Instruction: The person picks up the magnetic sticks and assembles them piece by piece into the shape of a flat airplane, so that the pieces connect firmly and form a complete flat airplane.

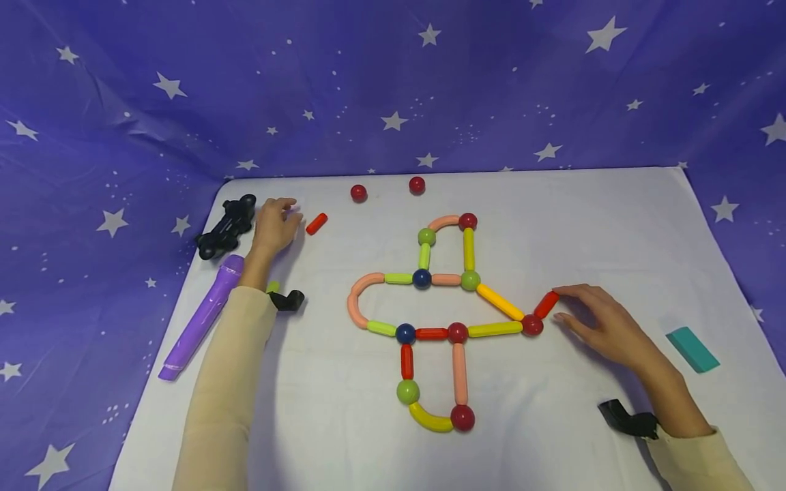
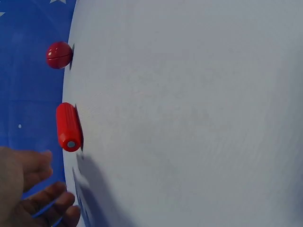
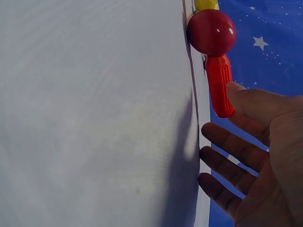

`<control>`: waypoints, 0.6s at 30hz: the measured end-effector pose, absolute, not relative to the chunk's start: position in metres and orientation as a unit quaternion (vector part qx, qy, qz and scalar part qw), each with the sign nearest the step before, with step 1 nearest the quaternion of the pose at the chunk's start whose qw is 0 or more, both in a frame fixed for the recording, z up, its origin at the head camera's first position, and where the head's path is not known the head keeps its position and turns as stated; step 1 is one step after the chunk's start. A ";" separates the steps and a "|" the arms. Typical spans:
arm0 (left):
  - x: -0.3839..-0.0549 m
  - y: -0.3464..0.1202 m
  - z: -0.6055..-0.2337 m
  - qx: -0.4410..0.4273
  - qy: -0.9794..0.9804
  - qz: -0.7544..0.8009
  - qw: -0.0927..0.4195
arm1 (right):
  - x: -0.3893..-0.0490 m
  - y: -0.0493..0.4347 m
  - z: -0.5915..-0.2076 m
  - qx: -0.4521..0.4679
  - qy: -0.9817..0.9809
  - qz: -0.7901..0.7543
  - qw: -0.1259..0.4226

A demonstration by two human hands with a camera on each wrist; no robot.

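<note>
My right hand (image 1: 604,324) reaches from the right to a short red magnetic rod (image 1: 546,305). Its index finger is at the rod's outer end, while the thumb stands apart in the head view. That rod joins a red ball (image 1: 532,325) at the right corner of a flat figure made of coloured rods and balls. In the right wrist view the thumb overlaps the red rod (image 3: 218,87), other fingers spread below. My left hand (image 1: 274,225), fingers loosely bent and holding nothing, hovers left of a loose red rod (image 1: 316,224).
Two loose red balls, one left (image 1: 359,194) and one right (image 1: 417,185), lie near the far edge. A black object (image 1: 227,228) and a purple tube (image 1: 202,317) lie at left, partly beside the left arm. A teal block (image 1: 692,349) rests at far right.
</note>
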State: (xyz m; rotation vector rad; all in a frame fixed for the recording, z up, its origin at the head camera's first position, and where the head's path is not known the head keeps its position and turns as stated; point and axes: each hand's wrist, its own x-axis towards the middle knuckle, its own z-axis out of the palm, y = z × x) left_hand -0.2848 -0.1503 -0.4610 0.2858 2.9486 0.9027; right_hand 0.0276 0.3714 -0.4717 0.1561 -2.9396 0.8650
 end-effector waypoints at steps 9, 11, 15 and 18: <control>-0.262 -0.112 -0.452 0.189 0.948 0.250 0.063 | 0.026 0.370 -0.472 0.046 -0.951 0.304 0.036; -0.246 -0.094 -0.443 0.217 0.935 0.277 0.048 | 0.025 0.371 -0.472 0.049 -0.951 0.303 0.042; -0.204 -0.037 -0.422 0.321 0.884 0.334 0.066 | 0.022 0.373 -0.472 0.047 -0.947 0.315 0.052; -0.166 0.011 -0.412 0.411 0.841 0.331 0.121 | 0.023 0.376 -0.473 0.037 -0.941 0.333 0.046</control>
